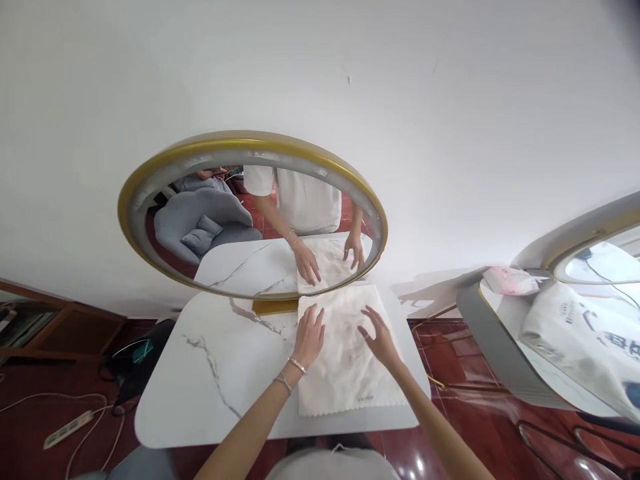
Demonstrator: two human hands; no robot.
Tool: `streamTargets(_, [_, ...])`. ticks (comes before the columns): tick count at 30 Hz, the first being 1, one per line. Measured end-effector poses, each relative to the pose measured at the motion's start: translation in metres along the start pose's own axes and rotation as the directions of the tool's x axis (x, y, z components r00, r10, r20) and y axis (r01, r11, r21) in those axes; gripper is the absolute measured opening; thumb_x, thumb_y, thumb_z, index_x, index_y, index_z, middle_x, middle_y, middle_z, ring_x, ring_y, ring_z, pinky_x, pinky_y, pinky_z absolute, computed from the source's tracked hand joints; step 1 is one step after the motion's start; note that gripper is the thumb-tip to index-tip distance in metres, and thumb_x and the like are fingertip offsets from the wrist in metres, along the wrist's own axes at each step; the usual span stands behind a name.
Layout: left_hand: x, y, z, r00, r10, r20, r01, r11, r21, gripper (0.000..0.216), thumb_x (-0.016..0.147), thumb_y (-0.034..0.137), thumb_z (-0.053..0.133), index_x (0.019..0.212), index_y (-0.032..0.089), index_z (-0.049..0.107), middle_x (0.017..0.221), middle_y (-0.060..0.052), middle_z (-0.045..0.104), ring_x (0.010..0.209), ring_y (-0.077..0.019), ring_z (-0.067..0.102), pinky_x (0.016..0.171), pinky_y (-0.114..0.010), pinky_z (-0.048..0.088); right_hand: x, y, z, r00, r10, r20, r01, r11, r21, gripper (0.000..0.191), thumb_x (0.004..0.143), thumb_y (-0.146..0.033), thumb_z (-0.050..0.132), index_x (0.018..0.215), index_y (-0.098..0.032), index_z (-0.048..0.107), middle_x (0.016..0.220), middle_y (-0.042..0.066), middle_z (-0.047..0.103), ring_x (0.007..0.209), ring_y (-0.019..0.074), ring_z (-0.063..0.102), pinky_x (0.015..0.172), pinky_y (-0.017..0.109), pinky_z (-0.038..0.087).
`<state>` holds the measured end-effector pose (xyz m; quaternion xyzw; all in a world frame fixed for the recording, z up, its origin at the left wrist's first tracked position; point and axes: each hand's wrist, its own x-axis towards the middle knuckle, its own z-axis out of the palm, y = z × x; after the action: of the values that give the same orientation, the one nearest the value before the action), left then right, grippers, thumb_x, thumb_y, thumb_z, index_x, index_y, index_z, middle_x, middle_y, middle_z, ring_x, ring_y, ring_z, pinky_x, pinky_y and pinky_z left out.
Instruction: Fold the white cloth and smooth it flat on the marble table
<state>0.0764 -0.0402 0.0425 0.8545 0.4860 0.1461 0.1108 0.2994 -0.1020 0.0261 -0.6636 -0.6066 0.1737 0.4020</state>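
Note:
A white cloth or soft bag (pixel 345 373) with a zigzag lower edge and small dark print lies flat, somewhat wrinkled, on the marble-patterned white table (pixel 200 413). Over its upper left side rests my left hand (pixel 310 337), fingers stretched out and slightly bent, with bracelets at the wrist. My right hand (pixel 380 337) is at the cloth's right side, fingers spread and curved. Nothing is held in either hand. Whether the fingertips press on the cloth or hover just above it, I cannot tell.
Behind the table stands an oval gold-rimmed mirror (pixel 255 141), reflecting my arms and a grey armchair. At right, a second table (pixel 475 333) carries a printed white bag (pixel 575 327) and a pink-white packet (pixel 513 280). A power strip (pixel 69 429) with cables lies on the red floor at left.

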Motion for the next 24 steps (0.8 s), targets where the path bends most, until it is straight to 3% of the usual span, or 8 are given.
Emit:
streamTargets(3, [0.007,-0.005,0.029,1.000,0.009,-0.022,-0.009,1.000,0.014,0.047,0.095,0.027,0.032,0.140,0.018,0.040,0.150,-0.013,0.037,0.140,-0.0268,0.030,0.112,-0.047,0.033,-0.003,0.007,0.033,0.992,-0.096,0.079,0.110,0.975,-0.195,0.041,0.095,-0.037,0.039,0.133,-0.024,0.050,0.143,0.012,0.046,0.139,0.0274,0.035,0.110,0.052,0.034])
streamTargets(7, [0.022,-0.010,0.046,0.999,-0.025,-0.024,0.026,0.998,0.053,0.052,0.095,0.033,0.034,0.145,0.019,0.034,0.152,-0.013,0.035,0.139,-0.0281,0.033,0.113,-0.051,0.029,0.011,0.024,0.050,0.991,-0.063,0.119,0.108,0.900,-0.421,0.046,0.096,-0.037,0.038,0.141,-0.026,0.043,0.150,0.010,0.038,0.142,0.0306,0.027,0.111,0.059,0.027])
streamTargets(13, [0.039,0.006,0.056,1.000,-0.007,0.011,0.007,0.998,0.059,0.051,0.096,0.036,0.034,0.145,0.019,0.035,0.152,-0.012,0.035,0.135,-0.0277,0.038,0.112,-0.049,0.030,0.006,0.056,0.029,0.990,-0.085,0.111,0.129,0.855,-0.502,0.049,0.096,-0.040,0.039,0.143,-0.027,0.041,0.152,0.008,0.035,0.142,0.0278,0.027,0.114,0.054,0.021])
streamTargets(18, [0.056,0.020,0.063,0.995,-0.100,-0.027,0.102,0.994,0.044,0.047,0.094,0.031,0.036,0.140,0.022,0.044,0.147,-0.013,0.042,0.130,-0.0298,0.044,0.107,-0.050,0.034,0.018,0.062,0.017,0.988,-0.096,0.124,0.144,0.870,-0.471,0.047,0.094,-0.042,0.042,0.139,-0.028,0.046,0.144,0.008,0.044,0.137,0.0286,0.034,0.114,0.055,0.022])
streamTargets(24, [0.076,0.026,0.067,0.989,-0.142,-0.026,0.143,0.989,0.036,0.059,0.089,0.033,0.044,0.143,0.011,0.036,0.142,-0.018,0.046,0.132,-0.0344,0.040,0.111,-0.052,0.026,0.040,0.064,0.019,0.992,-0.067,0.103,0.110,0.857,-0.504,0.049,0.093,-0.046,0.043,0.136,-0.024,0.050,0.133,0.013,0.049,0.129,0.0320,0.038,0.113,0.060,0.019])
